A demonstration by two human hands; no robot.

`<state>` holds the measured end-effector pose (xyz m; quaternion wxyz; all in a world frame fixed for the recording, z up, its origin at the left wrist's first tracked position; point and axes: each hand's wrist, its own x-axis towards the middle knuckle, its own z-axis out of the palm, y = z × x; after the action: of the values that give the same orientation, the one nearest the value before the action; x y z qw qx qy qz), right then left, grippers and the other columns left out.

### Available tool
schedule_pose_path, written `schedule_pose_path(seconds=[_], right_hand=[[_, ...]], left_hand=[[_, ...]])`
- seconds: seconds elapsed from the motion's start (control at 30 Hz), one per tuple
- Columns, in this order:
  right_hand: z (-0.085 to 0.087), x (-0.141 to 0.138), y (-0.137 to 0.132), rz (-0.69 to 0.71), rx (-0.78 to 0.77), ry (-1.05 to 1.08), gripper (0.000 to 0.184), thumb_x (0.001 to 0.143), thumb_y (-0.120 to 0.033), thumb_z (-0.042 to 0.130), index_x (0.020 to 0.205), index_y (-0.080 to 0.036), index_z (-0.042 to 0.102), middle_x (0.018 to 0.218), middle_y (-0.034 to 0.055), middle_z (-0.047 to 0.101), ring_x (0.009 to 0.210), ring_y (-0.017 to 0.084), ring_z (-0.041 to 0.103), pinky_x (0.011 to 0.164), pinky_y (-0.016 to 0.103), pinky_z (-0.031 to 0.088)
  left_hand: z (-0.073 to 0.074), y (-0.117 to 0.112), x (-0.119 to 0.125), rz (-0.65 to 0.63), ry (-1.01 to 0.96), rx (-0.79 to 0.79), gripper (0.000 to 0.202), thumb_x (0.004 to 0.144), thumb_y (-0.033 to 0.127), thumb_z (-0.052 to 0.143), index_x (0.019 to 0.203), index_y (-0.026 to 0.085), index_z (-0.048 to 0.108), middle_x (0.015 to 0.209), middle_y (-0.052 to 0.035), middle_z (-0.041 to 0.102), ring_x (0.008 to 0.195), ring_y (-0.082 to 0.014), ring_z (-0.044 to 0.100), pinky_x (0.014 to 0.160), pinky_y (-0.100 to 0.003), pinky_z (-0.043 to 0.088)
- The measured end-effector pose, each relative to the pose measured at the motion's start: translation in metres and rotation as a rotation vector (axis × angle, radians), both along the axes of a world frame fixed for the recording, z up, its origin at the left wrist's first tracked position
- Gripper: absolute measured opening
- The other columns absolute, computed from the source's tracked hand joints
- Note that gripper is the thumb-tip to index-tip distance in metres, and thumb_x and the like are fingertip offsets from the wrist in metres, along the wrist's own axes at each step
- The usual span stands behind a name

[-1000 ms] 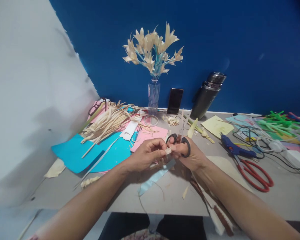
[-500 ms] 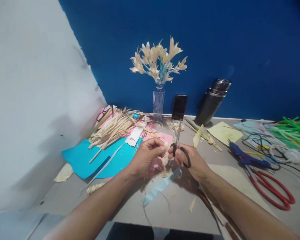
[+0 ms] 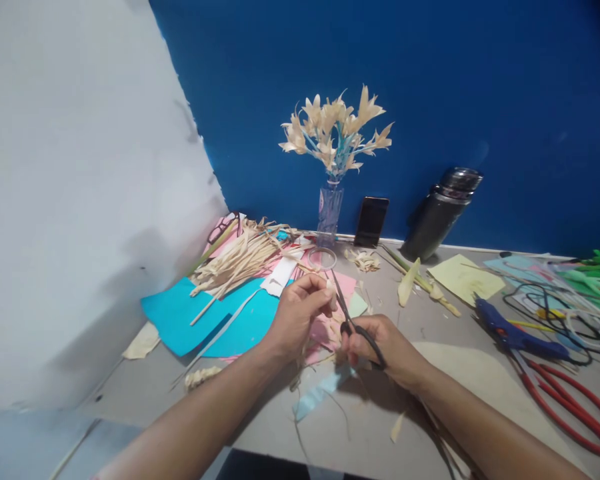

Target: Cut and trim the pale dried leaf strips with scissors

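Between the thumb and fingers of my left hand point(image 3: 303, 313) is a small pale piece of dried husk point(image 3: 332, 300), mostly covered by the fingertips. My right hand point(image 3: 380, 347) grips a pair of black-handled scissors point(image 3: 347, 310), fingers in the loops, blades pointing up and away beside the husk piece. The blades look nearly closed. Below my hands lie a light blue strip point(image 3: 320, 397) and scraps on the pink paper point(image 3: 325, 333).
Behind stands a clear bottle point(image 3: 330, 213) of husk flowers point(image 3: 335, 130), near a phone point(image 3: 371, 222) and a dark flask point(image 3: 443, 217). Dried strips point(image 3: 240, 257) and blue paper point(image 3: 180, 320) lie left; a glue gun point(image 3: 520, 332) and red-handled scissors point(image 3: 570, 407) lie right.
The scissor blades have come closer together and swung toward the husk piece in my left hand. My view has shifted slightly, so the table things appear further right and lower.
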<state>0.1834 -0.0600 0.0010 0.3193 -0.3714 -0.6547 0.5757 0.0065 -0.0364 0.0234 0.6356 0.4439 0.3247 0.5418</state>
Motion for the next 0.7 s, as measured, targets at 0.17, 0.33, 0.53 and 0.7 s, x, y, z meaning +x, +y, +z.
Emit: schedule_pose_path(seconds=[0.17,0.33,0.53,0.7], right_hand=[[-0.001,-0.001,0.000,-0.012,0.003,-0.023,0.051,0.081,-0.061,0.064,0.060,-0.014,0.061,0.058,0.0016,0.060,0.055,0.011,0.050,0.053,0.022,0.036],[-0.007,-0.001,0.001,-0.023,-0.047,-0.013,0.050,0.079,-0.061,0.066,0.060,-0.014,0.060,0.055,-0.0004,0.057,0.052,0.010,0.047,0.051,0.021,0.033],[-0.011,-0.003,0.001,-0.034,-0.082,0.008,0.054,0.076,-0.064,0.068,0.057,-0.015,0.058,0.051,-0.0017,0.053,0.049,0.009,0.041,0.049,0.022,0.029],[-0.010,-0.002,0.000,-0.025,-0.080,0.017,0.056,0.074,-0.066,0.068,0.055,-0.015,0.057,0.050,-0.0019,0.052,0.048,0.008,0.039,0.048,0.022,0.028]], left_hand=[[-0.001,0.000,0.000,0.001,0.017,0.011,0.012,0.078,0.020,0.066,0.071,0.016,0.057,0.063,0.0002,0.059,0.060,-0.0107,0.053,0.062,-0.024,0.040],[0.001,0.000,0.000,0.008,0.020,0.007,0.011,0.076,0.019,0.065,0.070,0.017,0.056,0.061,0.0004,0.059,0.059,-0.0114,0.053,0.061,-0.025,0.041],[0.003,0.000,0.000,0.033,0.024,-0.005,0.010,0.072,0.015,0.064,0.068,0.017,0.055,0.058,0.0013,0.059,0.057,-0.0114,0.053,0.061,-0.025,0.041],[0.003,0.001,-0.002,0.027,0.026,0.010,0.010,0.071,0.013,0.063,0.066,0.017,0.055,0.057,0.0017,0.059,0.056,-0.0109,0.053,0.060,-0.025,0.041]])
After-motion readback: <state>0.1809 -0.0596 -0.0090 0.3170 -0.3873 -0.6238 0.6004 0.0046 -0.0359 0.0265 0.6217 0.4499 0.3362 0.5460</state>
